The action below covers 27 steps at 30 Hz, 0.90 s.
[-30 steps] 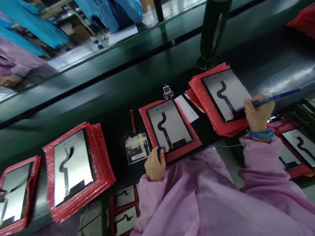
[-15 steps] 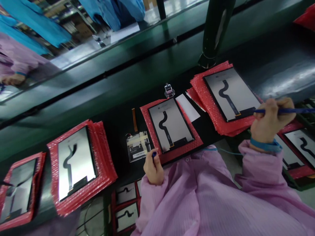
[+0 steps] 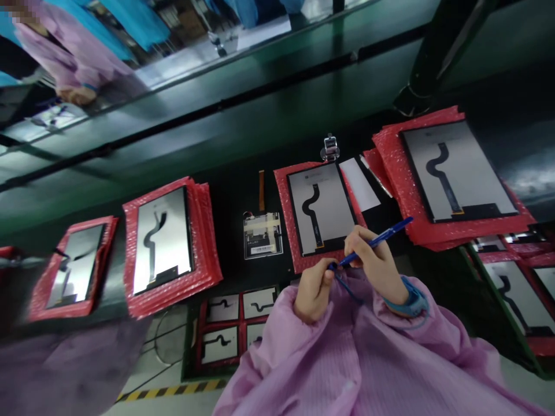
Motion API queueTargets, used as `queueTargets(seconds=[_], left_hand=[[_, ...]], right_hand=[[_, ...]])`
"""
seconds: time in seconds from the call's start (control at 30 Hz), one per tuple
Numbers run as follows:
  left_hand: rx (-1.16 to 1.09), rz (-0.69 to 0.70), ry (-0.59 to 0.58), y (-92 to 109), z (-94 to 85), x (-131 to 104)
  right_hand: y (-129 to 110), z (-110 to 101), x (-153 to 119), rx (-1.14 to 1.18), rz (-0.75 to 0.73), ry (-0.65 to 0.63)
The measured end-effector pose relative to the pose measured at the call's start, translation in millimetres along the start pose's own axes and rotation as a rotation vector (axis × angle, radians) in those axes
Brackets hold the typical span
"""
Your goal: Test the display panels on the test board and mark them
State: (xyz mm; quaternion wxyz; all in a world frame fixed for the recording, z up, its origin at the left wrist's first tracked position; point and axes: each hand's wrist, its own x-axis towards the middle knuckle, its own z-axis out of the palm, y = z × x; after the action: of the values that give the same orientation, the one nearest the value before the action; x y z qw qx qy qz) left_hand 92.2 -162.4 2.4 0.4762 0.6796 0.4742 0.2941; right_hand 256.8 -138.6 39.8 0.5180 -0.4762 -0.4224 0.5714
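A blue pen (image 3: 385, 235) is gripped in my right hand (image 3: 378, 267), slanting up to the right. Its lower end meets a dark blue pen cap (image 3: 332, 266) pinched by my left hand (image 3: 313, 292); whether the cap is on the tip I cannot tell. Both hands are at the front edge of the bench, close to my chest. Just beyond them a display panel (image 3: 333, 214) with a curved black ribbon cable (image 3: 309, 206) lies on red bubble wrap (image 3: 284, 190). My right fingers overlap the panel's lower right corner.
Stacks of red bubble wrap with panels on top stand right (image 3: 472, 173) and left (image 3: 162, 242). A small circuit assembly (image 3: 262, 234), an orange flex strip (image 3: 261, 190), a white card (image 3: 359, 185) and a metal stamp-like piece (image 3: 330, 148) surround the middle panel. Crates of panels (image 3: 186, 352) sit below. A co-worker (image 3: 82, 63) is across.
My right hand has come from the right-hand stack to the middle, bringing the pen down to the cap in my left hand. The camera view has shifted left.
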Motion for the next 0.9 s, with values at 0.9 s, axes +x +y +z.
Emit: queueTargets(seconds=[0.9], left_hand=[[0.946,-0.267,0.445,-7.5,-131.7,105.5]], right_hand=[[-18.5,-39.8,113.6,-1.215,-0.087,0.39]])
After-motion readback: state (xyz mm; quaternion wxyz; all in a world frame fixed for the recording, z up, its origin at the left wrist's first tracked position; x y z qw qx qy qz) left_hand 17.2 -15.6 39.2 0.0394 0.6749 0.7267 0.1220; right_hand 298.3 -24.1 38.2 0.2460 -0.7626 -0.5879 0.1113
